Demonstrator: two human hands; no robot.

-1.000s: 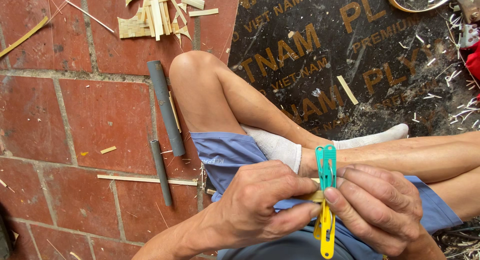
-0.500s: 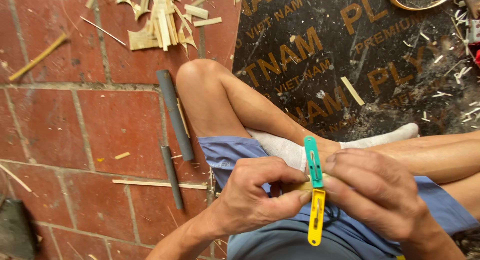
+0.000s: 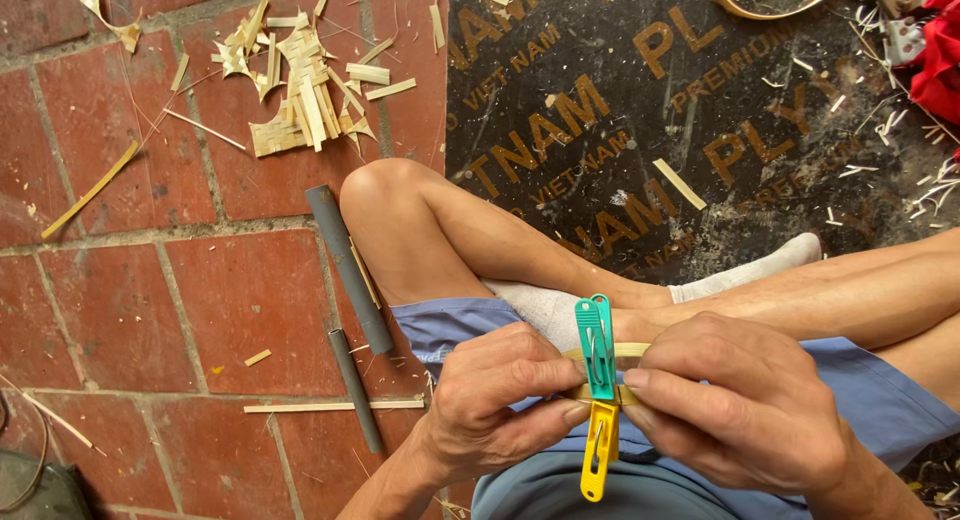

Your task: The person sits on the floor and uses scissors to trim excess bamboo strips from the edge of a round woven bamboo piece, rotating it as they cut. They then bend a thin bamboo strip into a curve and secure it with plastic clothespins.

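I see a thin bamboo strip (image 3: 612, 352) bent into a loop at the lower centre of the frame, held over my lap. A green clothes peg (image 3: 597, 345) stands upright on it, and a yellow clothes peg (image 3: 597, 450) hangs just below, the two meeting where the strip passes between my fingers. My left hand (image 3: 500, 400) is closed, pinching the strip from the left side with thumb and fingertips right beside the pegs. My right hand (image 3: 740, 405) is closed on it too, gripping the strip from the right, its fingertips touching the spot where the pegs join.

Behind the hands my bare legs are folded, with blue shorts (image 3: 440, 325) and a white cloth (image 3: 545, 305) over the shin. Left of my knee two grey tubes (image 3: 348, 268) lie on the red tiled floor (image 3: 200, 300), the shorter one lower down, with a flat bamboo slat (image 3: 335, 406) crossing beside it. A heap of bamboo offcuts (image 3: 300, 85) sits at the upper left. A dark printed board (image 3: 640, 130) covers the upper right, strewn with shavings, with red cloth (image 3: 940, 60) at the far right edge.
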